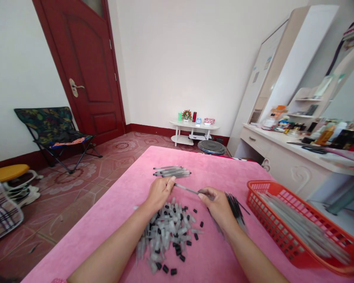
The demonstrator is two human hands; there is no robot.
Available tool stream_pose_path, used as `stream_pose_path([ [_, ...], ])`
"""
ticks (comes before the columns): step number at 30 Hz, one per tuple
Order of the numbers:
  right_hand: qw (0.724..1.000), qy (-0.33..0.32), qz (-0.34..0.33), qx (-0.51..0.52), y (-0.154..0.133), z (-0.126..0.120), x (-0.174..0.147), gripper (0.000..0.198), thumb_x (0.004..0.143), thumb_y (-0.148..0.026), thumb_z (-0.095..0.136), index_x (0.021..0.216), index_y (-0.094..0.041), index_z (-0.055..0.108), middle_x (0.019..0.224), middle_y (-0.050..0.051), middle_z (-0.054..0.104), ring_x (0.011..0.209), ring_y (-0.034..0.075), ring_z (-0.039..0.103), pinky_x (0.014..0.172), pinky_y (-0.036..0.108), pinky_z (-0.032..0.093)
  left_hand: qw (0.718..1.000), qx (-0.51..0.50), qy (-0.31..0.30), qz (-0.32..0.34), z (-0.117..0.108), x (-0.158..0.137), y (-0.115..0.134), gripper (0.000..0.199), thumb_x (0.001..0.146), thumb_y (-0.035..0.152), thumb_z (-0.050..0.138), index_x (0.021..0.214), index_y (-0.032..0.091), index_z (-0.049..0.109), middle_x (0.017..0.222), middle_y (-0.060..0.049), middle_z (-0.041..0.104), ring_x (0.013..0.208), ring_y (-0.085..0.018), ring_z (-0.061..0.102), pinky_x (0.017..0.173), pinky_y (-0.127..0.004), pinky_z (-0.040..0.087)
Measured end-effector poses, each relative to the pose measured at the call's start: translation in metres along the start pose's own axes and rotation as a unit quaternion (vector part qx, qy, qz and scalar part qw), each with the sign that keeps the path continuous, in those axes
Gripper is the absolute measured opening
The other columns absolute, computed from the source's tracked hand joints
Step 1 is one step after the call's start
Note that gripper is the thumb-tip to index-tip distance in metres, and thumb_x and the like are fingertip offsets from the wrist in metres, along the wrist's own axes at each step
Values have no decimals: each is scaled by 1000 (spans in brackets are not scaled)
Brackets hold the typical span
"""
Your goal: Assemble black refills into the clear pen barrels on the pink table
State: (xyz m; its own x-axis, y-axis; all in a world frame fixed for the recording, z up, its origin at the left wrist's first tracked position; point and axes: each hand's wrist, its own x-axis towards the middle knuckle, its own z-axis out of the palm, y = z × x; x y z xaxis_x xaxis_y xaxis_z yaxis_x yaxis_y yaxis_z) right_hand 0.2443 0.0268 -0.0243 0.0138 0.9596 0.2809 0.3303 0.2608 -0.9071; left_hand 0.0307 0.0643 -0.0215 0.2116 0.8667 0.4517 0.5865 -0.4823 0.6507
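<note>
Between my two hands a slim pen (187, 189) with a translucent barrel stretches slightly downward to the right. My left hand (161, 193) pinches its left end, and my right hand (216, 202) grips the dark right end. Below and between the forearms lies a heap of translucent pen caps (165, 232) mixed with small black plugs (177, 249). Just beyond my left hand, several pens (172, 171) lie side by side. Thin dark refills (236, 208) lie beside my right wrist, which partly hides them.
A red plastic basket (283, 236) of long translucent pen barrels (306, 228) stands at the pink-covered table's (129, 188) right side. Farther off are a dressing table (280, 153) with bottles, a low white stand (191, 125), a folding chair (56, 129) and a red door (85, 70).
</note>
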Motion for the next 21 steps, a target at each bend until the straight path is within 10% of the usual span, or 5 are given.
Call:
stream_pose_path([
  [8,999,-35,5,-11,1,-4,0,16,71,-25,53,72,-14,64,72,4,65,70,17,58,66,28,45,996,-66,-12,61,-6,0,5,19,82,33,45,76,18,56,74,-1,58,71,-15,52,65,-24,36],
  [21,999,-11,-33,-34,1,-3,-1,15,71,-23,54,74,-15,66,76,5,68,73,18,61,71,29,46,996,-87,-22,10,0,-1,-4,38,83,43,43,57,16,50,55,2,49,56,-12,46,56,-22,33],
])
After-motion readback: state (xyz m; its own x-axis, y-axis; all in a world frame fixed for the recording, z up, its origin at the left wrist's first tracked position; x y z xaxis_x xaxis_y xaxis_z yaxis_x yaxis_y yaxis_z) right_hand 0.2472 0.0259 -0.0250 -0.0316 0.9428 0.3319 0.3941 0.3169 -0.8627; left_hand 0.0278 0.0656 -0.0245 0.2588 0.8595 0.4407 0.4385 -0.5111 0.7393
